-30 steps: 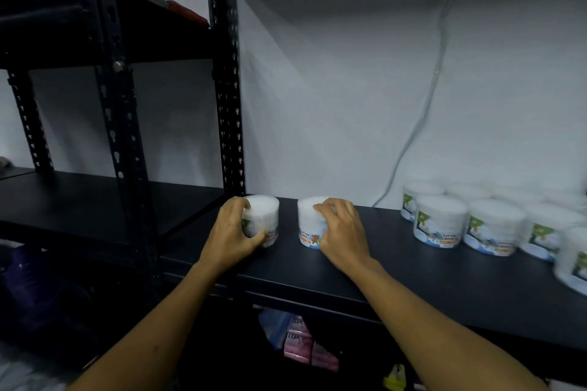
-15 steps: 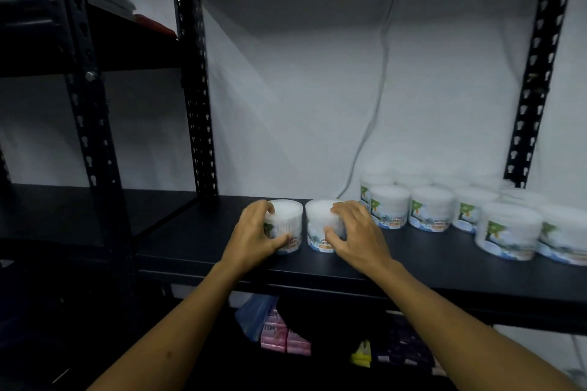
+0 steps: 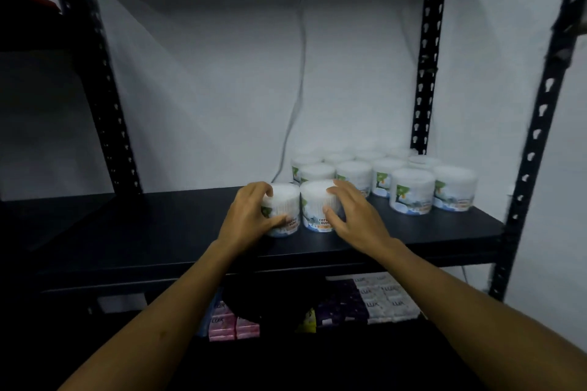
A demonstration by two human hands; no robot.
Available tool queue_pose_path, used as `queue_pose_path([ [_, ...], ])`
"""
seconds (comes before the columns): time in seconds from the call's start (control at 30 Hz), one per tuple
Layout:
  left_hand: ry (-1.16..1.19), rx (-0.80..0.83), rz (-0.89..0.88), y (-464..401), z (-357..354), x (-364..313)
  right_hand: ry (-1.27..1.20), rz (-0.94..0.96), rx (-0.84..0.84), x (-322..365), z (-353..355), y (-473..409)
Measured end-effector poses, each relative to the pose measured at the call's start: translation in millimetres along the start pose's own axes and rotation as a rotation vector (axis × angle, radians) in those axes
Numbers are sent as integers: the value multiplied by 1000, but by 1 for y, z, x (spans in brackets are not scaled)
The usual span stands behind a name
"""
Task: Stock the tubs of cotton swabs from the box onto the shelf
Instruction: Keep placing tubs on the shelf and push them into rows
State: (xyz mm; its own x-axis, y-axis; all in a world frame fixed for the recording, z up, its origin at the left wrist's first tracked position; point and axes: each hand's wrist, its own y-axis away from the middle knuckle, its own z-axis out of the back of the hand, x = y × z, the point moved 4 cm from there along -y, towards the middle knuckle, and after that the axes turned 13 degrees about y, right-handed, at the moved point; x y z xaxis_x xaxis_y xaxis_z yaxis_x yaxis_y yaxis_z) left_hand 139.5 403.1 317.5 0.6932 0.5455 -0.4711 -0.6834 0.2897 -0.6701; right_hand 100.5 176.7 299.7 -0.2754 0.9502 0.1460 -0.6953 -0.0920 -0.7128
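two round tubs of cotton swabs, white-topped with green and blue printed labels, stand upright side by side on the black shelf (image 3: 158,232), just at 7 o'clock of the stocked cluster of tubs (image 3: 384,174). the left hand (image 3: 246,216) curls round the left tub (image 3: 282,209), thumb low on its front, fingers over its top edge. the right hand (image 3: 354,216) grips the right tub (image 3: 316,205) likewise (fingertips on the lid rim). both forearms reach in from 6 o'clock. soap packs (image 3: 378,298) lie on the tier below
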Motion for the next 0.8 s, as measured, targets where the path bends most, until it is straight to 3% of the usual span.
queue_pose_path([
  [0.43,74,126,-246,-49,-69,-16,267,18,-51,-75,27,6],
  [0.8,-1,161,-613,-67,-89,-8,412,51,-121,-91,39,0],
])
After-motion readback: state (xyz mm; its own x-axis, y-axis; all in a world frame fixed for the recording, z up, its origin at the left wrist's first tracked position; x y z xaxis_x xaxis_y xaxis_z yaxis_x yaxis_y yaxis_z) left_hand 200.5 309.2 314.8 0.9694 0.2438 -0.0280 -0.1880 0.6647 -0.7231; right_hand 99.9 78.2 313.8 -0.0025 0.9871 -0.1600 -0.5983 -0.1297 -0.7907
